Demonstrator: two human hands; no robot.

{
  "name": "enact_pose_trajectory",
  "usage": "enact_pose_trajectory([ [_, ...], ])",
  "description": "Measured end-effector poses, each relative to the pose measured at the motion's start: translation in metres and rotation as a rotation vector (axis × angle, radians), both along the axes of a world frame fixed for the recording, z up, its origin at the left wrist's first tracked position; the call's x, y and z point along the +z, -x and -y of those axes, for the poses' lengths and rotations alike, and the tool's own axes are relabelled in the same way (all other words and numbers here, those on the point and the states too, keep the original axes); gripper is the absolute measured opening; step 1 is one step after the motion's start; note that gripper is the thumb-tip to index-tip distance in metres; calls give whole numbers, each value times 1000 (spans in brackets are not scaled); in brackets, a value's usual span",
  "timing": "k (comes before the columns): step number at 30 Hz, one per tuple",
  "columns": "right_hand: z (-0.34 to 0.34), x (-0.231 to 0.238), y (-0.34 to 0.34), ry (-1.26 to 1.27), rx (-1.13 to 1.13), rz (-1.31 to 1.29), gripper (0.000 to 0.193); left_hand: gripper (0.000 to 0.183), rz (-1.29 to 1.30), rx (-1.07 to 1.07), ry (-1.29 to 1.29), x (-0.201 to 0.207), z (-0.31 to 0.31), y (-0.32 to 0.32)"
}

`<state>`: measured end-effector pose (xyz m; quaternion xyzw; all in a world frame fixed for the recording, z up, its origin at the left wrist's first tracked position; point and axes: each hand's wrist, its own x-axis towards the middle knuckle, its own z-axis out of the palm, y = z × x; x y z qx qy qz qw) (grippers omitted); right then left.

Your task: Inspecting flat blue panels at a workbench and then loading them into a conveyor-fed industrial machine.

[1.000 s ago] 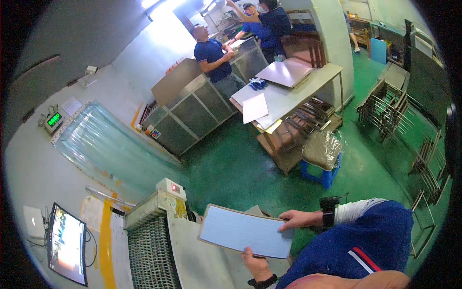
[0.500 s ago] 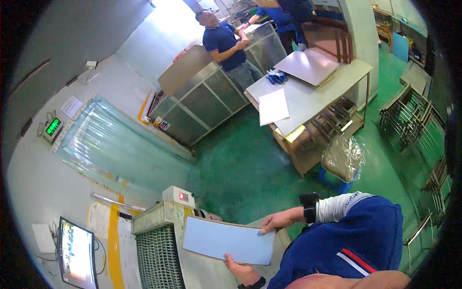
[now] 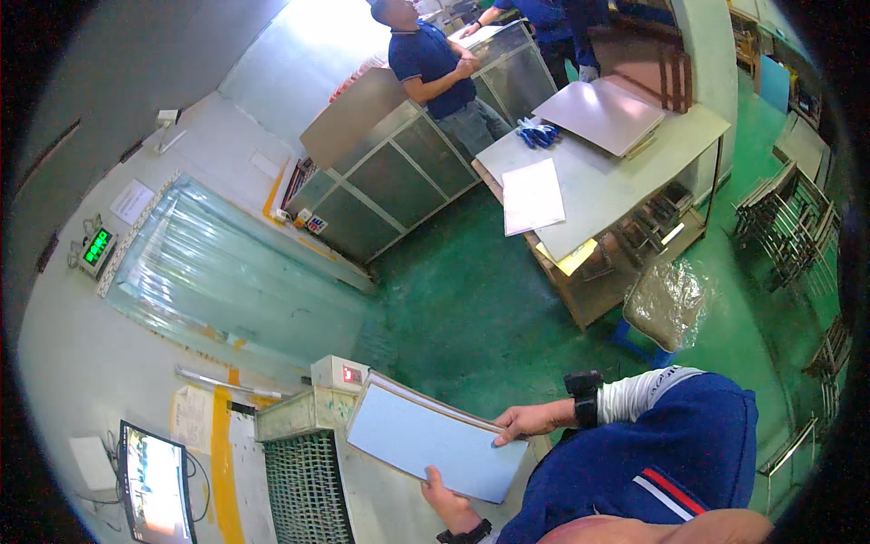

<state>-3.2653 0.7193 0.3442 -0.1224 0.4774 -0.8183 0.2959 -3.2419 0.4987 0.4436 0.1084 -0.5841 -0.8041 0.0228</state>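
A stack of light blue rectangular panels (image 3: 435,435) with thin brown edges is held tilted in front of me. My right hand (image 3: 527,422) grips its far right corner, thumb on the top face and fingers underneath. My left hand (image 3: 449,501) holds the near long edge, its thumb also on the blue face. At the far edge the layers show slightly apart. Below the panels is a pale machine top (image 3: 390,485), partly hidden by them.
A mesh-covered opening (image 3: 308,490) and a small white control box (image 3: 339,373) are on the machine. A monitor (image 3: 156,480) hangs left. A worktable (image 3: 625,190) holds sheets and gloves; a plastic-wrapped stool (image 3: 666,313) stands by it. Two people stand beyond, by metal cabinets (image 3: 390,172).
The panels have tilted more, their right end lower, and layers now show along the far edge. Both hands keep their grip. The person at the cabinets has turned their head aside.
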Motion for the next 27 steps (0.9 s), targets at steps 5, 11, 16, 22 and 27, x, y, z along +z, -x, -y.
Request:
enact_pose_trajectory([
  [5, -9, 9, 10, -21, -94, 54, 32, 39, 37, 41, 135, -9, -12, -4],
  [11, -20, 32, 14, -187, -88, 21, 32, 40, 119, 82, 2, -49, 6, 4],
  [16, -20, 16, 27, -149, -22, -29, 39, 45, 82, 108, -73, -39, 0, 4],
  [22, -26, 8, 41, -171, -25, 17, 44, 47, 143, 71, -135, -68, 16, 8],
  [27, -30, 6, 44, -185, -29, -22, 41, 45, 152, 70, -150, -75, 14, 14],
])
